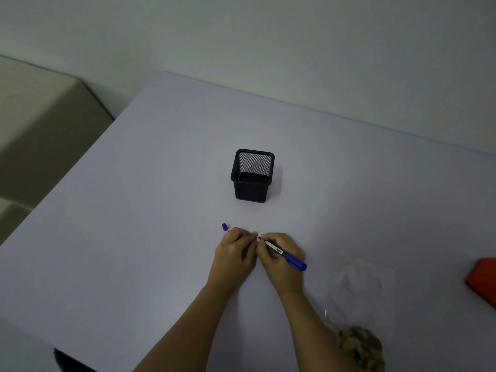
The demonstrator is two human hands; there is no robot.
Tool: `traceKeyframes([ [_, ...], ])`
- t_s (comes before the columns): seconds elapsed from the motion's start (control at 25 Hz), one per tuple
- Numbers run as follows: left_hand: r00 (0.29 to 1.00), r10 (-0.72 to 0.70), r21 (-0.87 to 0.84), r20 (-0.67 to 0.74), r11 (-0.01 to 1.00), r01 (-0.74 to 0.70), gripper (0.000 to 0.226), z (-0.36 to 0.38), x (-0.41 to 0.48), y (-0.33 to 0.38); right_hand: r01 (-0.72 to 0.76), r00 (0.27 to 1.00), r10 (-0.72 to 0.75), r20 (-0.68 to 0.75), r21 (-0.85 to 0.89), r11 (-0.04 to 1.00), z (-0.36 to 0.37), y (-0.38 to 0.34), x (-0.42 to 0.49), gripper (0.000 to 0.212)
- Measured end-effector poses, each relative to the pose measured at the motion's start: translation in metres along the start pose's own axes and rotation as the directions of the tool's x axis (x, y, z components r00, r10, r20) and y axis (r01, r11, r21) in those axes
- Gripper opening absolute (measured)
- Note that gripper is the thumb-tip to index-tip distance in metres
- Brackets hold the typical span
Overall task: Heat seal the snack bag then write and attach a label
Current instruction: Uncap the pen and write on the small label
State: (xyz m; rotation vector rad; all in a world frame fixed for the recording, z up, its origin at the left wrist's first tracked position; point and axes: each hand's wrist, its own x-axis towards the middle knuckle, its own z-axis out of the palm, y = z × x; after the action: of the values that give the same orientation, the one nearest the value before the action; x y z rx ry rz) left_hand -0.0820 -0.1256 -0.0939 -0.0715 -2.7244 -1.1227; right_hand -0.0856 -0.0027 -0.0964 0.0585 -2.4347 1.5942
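Note:
My right hand [283,260] grips a blue marker [285,256], its tip pointing left toward a small white label [259,235] on the table. My left hand [236,248] rests beside it with curled fingers that pinch the label's edge; most of the label is hidden by both hands. The marker's blue cap [224,226] lies on the table just left of my left hand. A clear snack bag [359,296] with brown snacks at its near end lies to the right of my right forearm.
A black mesh pen holder [252,175] stands on the pale table [134,210] beyond my hands. A red object [483,280] sits at the right edge. The table's left edge drops off toward a beige sofa [40,124].

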Motion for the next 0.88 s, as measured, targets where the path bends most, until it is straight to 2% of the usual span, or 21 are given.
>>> traceKeyframes([
  [0.88, 0.999, 0.052, 0.023, -0.015, 0.998, -0.052, 0.028, 0.0026, -0.0022, -0.0006, 0.026, 0.999, -0.026, -0.022, 0.004, 1.000, -0.0008, -0.0033, 0.0005, 0.015],
])
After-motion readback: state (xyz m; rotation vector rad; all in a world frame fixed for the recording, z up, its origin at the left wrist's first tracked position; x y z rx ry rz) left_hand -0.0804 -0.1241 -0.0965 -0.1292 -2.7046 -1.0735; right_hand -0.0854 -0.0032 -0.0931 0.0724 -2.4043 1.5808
